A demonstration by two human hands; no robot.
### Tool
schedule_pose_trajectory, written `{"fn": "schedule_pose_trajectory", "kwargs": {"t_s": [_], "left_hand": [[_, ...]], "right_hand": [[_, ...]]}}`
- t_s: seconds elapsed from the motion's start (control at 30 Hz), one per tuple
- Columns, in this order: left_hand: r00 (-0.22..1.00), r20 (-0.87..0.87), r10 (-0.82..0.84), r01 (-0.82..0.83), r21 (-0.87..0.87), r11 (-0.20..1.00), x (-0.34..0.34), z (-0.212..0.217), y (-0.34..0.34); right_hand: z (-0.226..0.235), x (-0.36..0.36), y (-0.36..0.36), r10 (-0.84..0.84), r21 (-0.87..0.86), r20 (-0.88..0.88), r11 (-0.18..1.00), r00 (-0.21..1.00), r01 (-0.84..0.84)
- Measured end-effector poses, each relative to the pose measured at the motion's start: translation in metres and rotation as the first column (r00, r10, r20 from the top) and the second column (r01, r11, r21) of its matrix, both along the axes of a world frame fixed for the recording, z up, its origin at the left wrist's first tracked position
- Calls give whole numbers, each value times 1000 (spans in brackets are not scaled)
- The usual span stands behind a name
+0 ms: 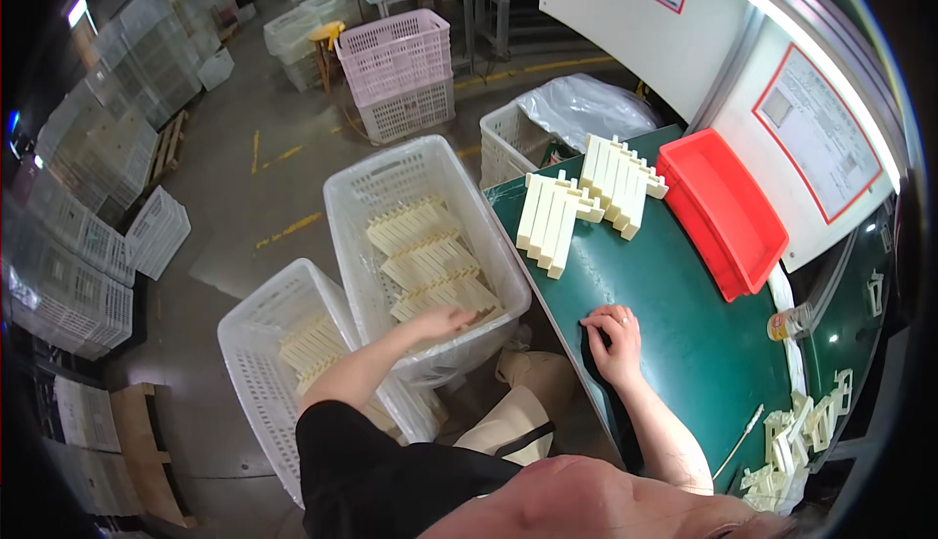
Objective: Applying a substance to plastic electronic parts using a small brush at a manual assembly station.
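Note:
My left hand (440, 324) reaches over the near rim of a white perforated crate (339, 197) with a clear plastic liner. Its fingers are drawn together at the nearest row of cream plastic parts (445, 297); what they hold, if anything, I cannot make out. Inside the crate these long, narrow parts lie side by side in slanted rows. My right hand (616, 344) rests on the green tabletop (674, 314) by its left edge, fingers loosely curled in with nothing visible in them. Beyond it, two groups of cream bar-shaped parts (549, 226) lie on the table.
A red tray (747, 231) stands at the table's right side, with a small jar (787, 322) nearer. Loose cream pieces (791, 441) and a thin white stick (740, 441) lie at the near right. A second white crate (249, 329) adjoins on the left; stacked pink crates (394, 55) stand beyond.

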State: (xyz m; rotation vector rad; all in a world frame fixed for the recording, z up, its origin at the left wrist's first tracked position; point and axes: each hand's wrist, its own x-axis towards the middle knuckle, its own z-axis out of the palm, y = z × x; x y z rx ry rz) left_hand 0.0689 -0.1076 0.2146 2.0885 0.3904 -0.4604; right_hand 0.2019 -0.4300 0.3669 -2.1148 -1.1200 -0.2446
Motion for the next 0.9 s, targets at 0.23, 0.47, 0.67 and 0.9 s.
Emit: {"fn": "schedule_pose_trajectory", "kwargs": {"t_s": [0.23,0.47,0.67,0.9], "left_hand": [[985,171,21,-121,602,789,-34,-48,-46],[995,102,-6,-64,664,745,-48,-24,-69],[805,577,-137,-330,628,705,-52,26,-130],[334,890,-311,112,290,951,5,182,-290]], "right_hand": [[-23,-4,-12,-34,171,-91,984,995,50],[67,-106,-208,-159,-53,105,985,982,165],[51,-91,-389,-544,-488,454,511,706,708],[3,-10,-381,-26,-707,470,588,882,394]]}}
